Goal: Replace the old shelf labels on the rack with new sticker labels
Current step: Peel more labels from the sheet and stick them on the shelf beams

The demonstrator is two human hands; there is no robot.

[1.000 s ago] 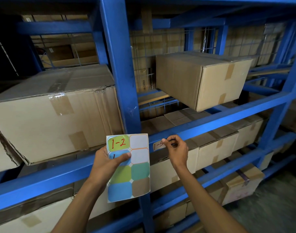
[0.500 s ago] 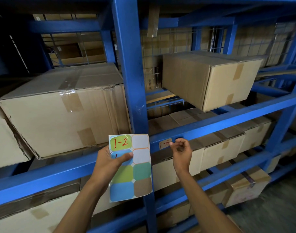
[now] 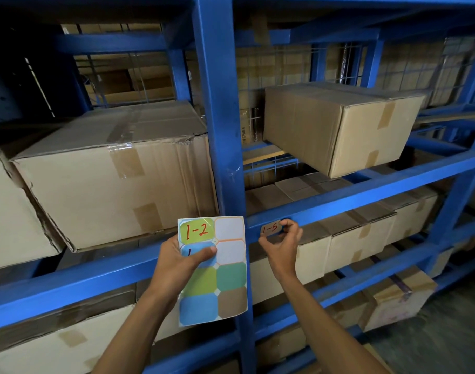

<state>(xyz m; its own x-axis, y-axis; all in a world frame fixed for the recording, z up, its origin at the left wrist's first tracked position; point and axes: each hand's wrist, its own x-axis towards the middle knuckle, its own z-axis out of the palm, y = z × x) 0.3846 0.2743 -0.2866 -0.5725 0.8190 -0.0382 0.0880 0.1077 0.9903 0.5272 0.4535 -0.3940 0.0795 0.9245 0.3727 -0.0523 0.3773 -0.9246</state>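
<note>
Since 0.5 s ago, little is changed: the brown "1-5" label on the blue beam is pinched at its right end by the right hand, partly hidden. Left of it, the sticker sheet is gripped by the left hand, whose thumb hides a number.

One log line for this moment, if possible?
left hand: holds sticker sheet | right hand: fingers at old label on beam
</note>
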